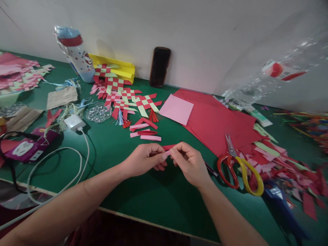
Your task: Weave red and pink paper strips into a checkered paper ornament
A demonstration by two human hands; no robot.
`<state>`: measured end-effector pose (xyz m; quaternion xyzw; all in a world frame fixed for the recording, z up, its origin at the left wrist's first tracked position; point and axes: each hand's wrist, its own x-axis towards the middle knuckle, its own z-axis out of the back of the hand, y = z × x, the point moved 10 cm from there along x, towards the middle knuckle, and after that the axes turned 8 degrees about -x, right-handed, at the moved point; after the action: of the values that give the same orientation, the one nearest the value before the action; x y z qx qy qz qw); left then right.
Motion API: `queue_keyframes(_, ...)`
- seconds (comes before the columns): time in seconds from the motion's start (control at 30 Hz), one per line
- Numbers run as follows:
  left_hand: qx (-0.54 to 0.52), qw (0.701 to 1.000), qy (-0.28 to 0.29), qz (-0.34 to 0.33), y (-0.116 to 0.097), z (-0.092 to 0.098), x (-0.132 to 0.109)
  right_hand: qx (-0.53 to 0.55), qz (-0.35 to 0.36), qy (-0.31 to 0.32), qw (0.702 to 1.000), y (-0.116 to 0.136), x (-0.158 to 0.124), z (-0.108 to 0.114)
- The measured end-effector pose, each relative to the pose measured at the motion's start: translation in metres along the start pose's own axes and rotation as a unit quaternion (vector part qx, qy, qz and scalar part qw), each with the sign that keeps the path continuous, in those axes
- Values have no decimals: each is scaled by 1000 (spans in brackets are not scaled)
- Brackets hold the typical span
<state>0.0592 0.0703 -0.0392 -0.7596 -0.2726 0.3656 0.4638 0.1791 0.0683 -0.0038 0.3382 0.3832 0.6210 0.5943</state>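
Observation:
My left hand (147, 159) and my right hand (189, 163) meet over the green table (143, 201), both pinched on a small folded paper strip (168, 150), red with a pink end. Just beyond the hands lie loose red and pink strips (145, 130). Further back sit several woven red, pink and pale green paper pieces (123, 94) with small tassels.
Red paper sheets (217, 123) with a pink square (176, 108) lie at right. Red-and-yellow scissors (239, 167) rest beside a heap of paper scraps (282, 164). A white charger (74, 122) and cable, a dish of googly eyes (98, 112), a bottle (77, 53), a phone (160, 66).

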Motion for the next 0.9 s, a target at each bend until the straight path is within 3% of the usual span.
queue_keyframes(0.27,12,1000,2,-5,-2,1,-1,-15,5,28,999,2,-1,-6)
queue_keyframes(0.47,10,1000,4,-4,-4,0,-2,-40,31,13,999,5,-2,-3)
queue_keyframes(0.77,-8,1000,-26,4,-5,9,-1,38,-9,-73,997,-12,5,27)
queue_keyframes(0.9,-13,1000,-17,3,-4,6,-1,57,0,-36,998,-5,3,18)
